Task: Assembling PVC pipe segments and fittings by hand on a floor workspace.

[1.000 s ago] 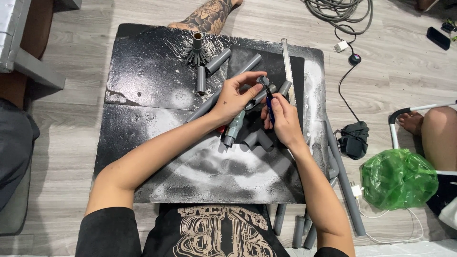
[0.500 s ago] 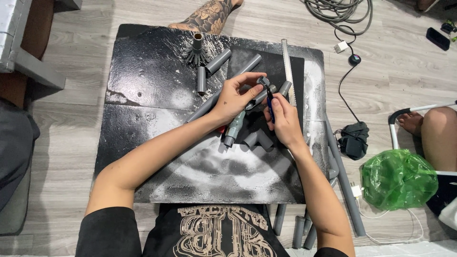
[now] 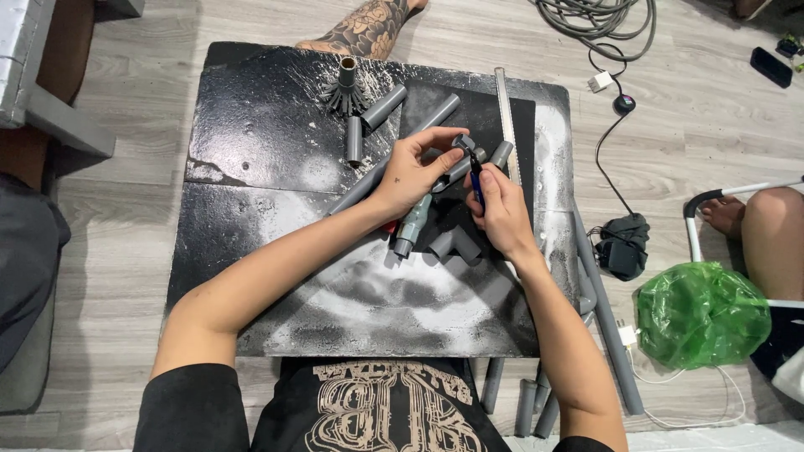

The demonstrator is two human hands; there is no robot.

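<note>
My left hand (image 3: 416, 170) grips a grey plastic pipe piece with a fitting (image 3: 417, 221) and holds it tilted over a black paint-stained board (image 3: 251, 209). Pinched in my right hand (image 3: 501, 208) is a thin dark blue pen-like tool (image 3: 476, 180) whose tip meets the pipe's upper end. A grey tee fitting (image 3: 455, 243) lies on the board just below both hands. A long grey pipe (image 3: 381, 172) runs diagonally under my left hand.
Short grey pipe pieces (image 3: 383, 107) and a ribbed fitting (image 3: 346, 90) lie at the board's far side, a metal ruler (image 3: 506, 117) beside them. Long pipes (image 3: 607, 326) rest at the right edge. A green bag (image 3: 702, 314), cables (image 3: 599, 21), and other people's legs (image 3: 775, 226) surround.
Both hands stay over the same spot on the board; the pipe piece and the pen-like tool have shifted only slightly.
</note>
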